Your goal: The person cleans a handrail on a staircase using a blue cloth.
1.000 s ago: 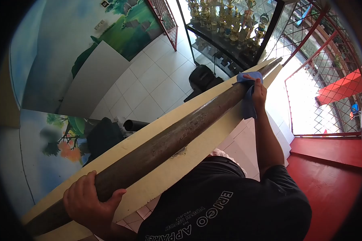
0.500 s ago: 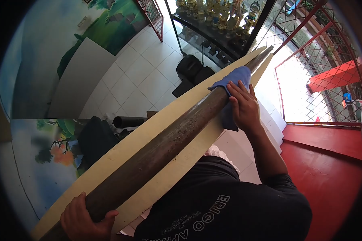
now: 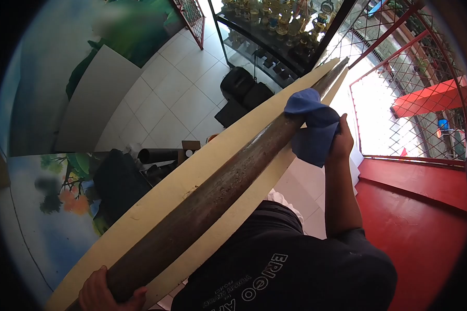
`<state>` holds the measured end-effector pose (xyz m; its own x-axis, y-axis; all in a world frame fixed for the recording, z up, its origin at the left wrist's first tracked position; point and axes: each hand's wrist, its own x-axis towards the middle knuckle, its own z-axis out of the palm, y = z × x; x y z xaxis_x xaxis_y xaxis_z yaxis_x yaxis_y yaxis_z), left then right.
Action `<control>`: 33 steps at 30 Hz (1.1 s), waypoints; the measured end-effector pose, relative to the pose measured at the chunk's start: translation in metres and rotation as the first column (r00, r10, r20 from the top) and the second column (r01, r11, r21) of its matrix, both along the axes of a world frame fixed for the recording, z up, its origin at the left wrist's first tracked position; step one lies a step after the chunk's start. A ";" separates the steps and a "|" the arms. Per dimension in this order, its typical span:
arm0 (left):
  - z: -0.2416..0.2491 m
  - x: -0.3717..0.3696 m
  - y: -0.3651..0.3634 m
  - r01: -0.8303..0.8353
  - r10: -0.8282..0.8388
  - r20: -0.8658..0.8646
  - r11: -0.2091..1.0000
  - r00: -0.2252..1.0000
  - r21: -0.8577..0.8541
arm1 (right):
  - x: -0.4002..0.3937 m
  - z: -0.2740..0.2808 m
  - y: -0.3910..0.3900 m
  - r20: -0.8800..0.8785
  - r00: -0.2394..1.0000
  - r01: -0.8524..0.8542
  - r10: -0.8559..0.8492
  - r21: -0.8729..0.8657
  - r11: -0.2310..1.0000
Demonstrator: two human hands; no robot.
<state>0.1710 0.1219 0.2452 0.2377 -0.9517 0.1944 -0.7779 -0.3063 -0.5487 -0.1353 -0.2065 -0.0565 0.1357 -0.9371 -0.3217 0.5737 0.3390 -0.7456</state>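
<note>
A long dark metal pipe with a worn, stained surface lies slantwise along a pale yellow board. At the lower left my left hand is closed around the pipe's near end, thumb on one side and fingers on the other. Towards the far end, a blue cloth drapes over the pipe and hangs down its right side. My right hand grips the cloth's right edge; most of its fingers are hidden behind the fabric.
Beyond the board stand a glass case of trophies and a black bag on the tiled floor. A black tube lies left of the board. Red lattice gates and a red surface are at right.
My right hand has gone from lying flat on the cloth to gripping its right edge, pulling it up and rightward into folds. My left hand stays on the pipe.
</note>
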 end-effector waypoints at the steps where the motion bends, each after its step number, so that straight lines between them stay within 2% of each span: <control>1: 0.001 -0.001 0.000 -0.009 0.009 -0.008 1.000 1.000 -0.003 | -0.011 -0.007 -0.012 0.161 0.987 -0.009 0.001 0.049 0.999; 4: 0.002 0.000 -0.001 -0.007 0.007 -0.009 1.000 1.000 0.005 | -0.015 -0.016 -0.031 0.332 0.943 0.000 -0.028 0.083 0.997; 7: -0.001 0.001 -0.001 -0.024 0.023 -0.028 0.999 0.999 -0.022 | -0.010 -0.009 -0.033 0.346 0.930 -0.115 0.122 -0.041 0.993; 8: -0.001 0.001 0.000 -0.027 0.026 -0.032 0.999 0.999 -0.017 | -0.007 -0.002 -0.030 0.181 0.980 -0.075 0.077 -0.021 0.997; 10: 0.000 0.002 -0.001 -0.032 0.031 -0.036 0.999 0.999 -0.009 | 0.011 0.027 -0.021 -0.159 0.987 0.011 -0.013 -0.011 1.000; 11: -0.001 0.001 -0.001 -0.036 0.036 -0.033 0.999 0.999 -0.016 | 0.018 0.023 -0.021 -0.339 0.941 -0.109 0.023 -0.236 0.966; 12: -0.001 0.001 -0.002 -0.040 0.039 -0.031 0.999 0.999 -0.022 | 0.023 0.014 -0.022 -0.508 0.861 -0.259 0.011 -0.421 0.869; 13: -0.001 0.001 -0.002 -0.043 0.042 -0.030 0.999 0.999 -0.029 | 0.029 0.003 -0.023 -0.651 0.757 -0.426 -0.050 -0.550 0.718; 14: -0.003 0.001 -0.001 -0.030 0.029 -0.027 0.999 0.999 -0.043 | 0.037 -0.012 -0.026 -0.682 0.731 -0.494 0.015 -0.513 0.702; 15: -0.003 0.002 0.000 -0.017 0.015 -0.024 0.998 1.000 -0.057 | 0.043 -0.015 -0.023 -0.739 0.666 -0.514 -0.100 -0.552 0.657; 20: -0.009 0.004 0.013 -0.010 0.013 0.060 0.999 0.998 -0.045 | 0.050 0.015 0.032 -0.714 0.654 -0.572 -0.251 -0.683 0.453; 22: -0.014 0.007 0.025 -0.064 0.062 0.085 0.998 0.994 0.024 | 0.035 0.009 0.024 -0.743 0.570 -0.631 -0.351 -0.669 0.392; 23: -0.015 0.008 0.030 -0.035 0.036 0.074 0.999 0.997 -0.014 | 0.024 0.001 0.017 -0.750 0.527 -0.659 -0.399 -0.657 0.366; 24: -0.011 0.004 0.014 -0.003 0.007 0.063 0.999 0.998 -0.050 | 0.014 -0.013 0.003 -0.760 0.483 -0.617 -0.435 -0.647 0.447; 25: -0.009 0.002 0.002 0.032 -0.028 0.052 0.996 0.998 -0.083 | 0.004 -0.037 -0.011 -0.764 0.521 -0.453 -0.381 -0.626 0.635; 26: -0.009 0.002 -0.001 0.026 -0.022 0.052 0.997 0.998 -0.075 | -0.002 -0.054 -0.022 -0.633 0.710 -0.112 -0.307 -0.532 0.839; 27: -0.009 0.001 0.001 0.016 -0.012 0.057 0.997 0.998 -0.069 | -0.016 -0.062 -0.037 -0.459 0.838 0.165 -0.297 -0.306 0.938; 29: -0.008 0.002 0.004 0.012 -0.010 0.068 0.999 0.998 -0.035 | -0.014 -0.037 -0.052 -0.378 0.839 0.357 -0.390 -0.157 0.921; 31: -0.005 0.007 0.009 0.031 -0.032 0.074 0.999 0.997 0.026 | -0.015 -0.036 -0.057 -0.322 0.880 0.251 -0.350 -0.310 0.917; 32: -0.007 0.009 0.011 0.046 -0.046 0.088 0.999 0.995 0.003 | -0.008 -0.029 -0.052 -0.318 0.891 0.188 -0.324 -0.390 0.901; 33: -0.010 0.012 0.015 0.062 -0.060 0.102 0.998 0.993 -0.016 | -0.007 -0.031 -0.051 -0.422 0.875 0.008 -0.238 -0.479 0.878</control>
<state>0.1834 0.1373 0.2351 0.1577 -0.9597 0.2325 -0.7360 -0.2712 -0.6203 -0.1427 -0.2572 -0.0875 -0.0443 -0.9885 0.1443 0.1431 -0.1492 -0.9784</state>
